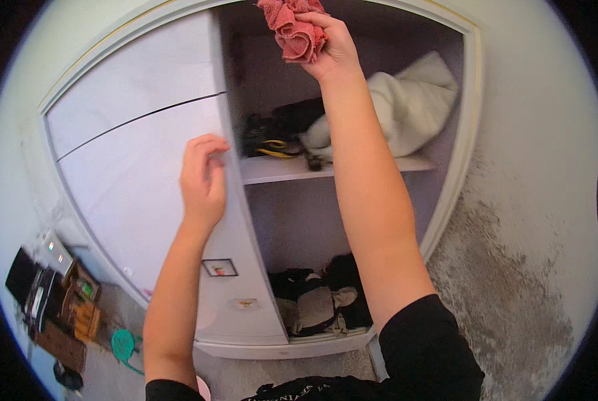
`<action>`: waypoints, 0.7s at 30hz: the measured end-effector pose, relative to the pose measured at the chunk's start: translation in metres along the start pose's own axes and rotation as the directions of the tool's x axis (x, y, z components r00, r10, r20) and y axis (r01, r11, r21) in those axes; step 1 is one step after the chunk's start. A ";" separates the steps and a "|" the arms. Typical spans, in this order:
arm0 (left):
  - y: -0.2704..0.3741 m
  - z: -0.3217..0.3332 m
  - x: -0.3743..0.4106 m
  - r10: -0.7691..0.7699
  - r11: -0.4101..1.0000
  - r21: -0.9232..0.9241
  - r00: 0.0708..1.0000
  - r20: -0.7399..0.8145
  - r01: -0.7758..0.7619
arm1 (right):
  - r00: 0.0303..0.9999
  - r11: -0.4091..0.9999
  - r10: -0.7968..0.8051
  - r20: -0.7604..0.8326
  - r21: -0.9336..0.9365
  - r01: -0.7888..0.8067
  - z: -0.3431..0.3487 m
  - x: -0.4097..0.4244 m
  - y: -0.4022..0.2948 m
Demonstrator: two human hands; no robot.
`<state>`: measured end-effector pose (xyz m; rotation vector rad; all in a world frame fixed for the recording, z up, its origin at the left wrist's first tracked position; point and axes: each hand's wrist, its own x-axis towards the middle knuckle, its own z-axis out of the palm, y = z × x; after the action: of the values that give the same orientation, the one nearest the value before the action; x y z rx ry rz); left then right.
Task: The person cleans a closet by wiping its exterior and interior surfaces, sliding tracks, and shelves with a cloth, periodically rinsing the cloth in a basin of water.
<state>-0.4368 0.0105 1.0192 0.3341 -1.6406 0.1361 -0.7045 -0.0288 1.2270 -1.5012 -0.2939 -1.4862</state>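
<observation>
A crumpled pinkish-red cloth [294,35] is gripped in my right hand [338,50], raised high at the opening of a white wardrobe. My left hand [202,178] holds nothing; its fingers are loosely curled and apart. It hovers by the edge of the white sliding door [143,175], and I cannot tell whether it touches. Behind my right forearm, a shelf [279,173] bears a cream fleecy blanket [409,110], dark items [299,115] and a yellow-edged object [276,149]. Dark and beige clothes [316,306] lie in the lower compartment.
The wardrobe frame [472,100] borders the opening on the right, beside a darkly stained wall [494,280]. At lower left stand a green plastic item [123,345] and wooden furniture [85,318]. Part of a pink round object [203,388] shows near my body.
</observation>
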 end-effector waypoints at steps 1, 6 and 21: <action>0.001 0.000 0.000 0.048 0.995 0.082 0.999 0.025 -0.050 | 1.000 1.000 -0.021 -0.023 0.001 0.021 -0.007 -0.008 -0.017; 0.001 0.021 -0.007 0.203 0.907 0.362 0.977 0.069 -0.214 | 0.944 0.987 -0.159 -0.287 -0.033 0.156 -0.073 -0.049 -0.124; -0.012 0.042 -0.020 0.249 0.764 0.588 0.962 0.110 -0.265 | 0.822 0.867 -0.448 -0.352 0.054 0.495 -0.079 -0.092 -0.185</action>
<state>-0.4720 -0.0101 0.9941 0.5904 -1.6308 0.8837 -0.9125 0.0465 1.2133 -1.0771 -0.5912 -2.0349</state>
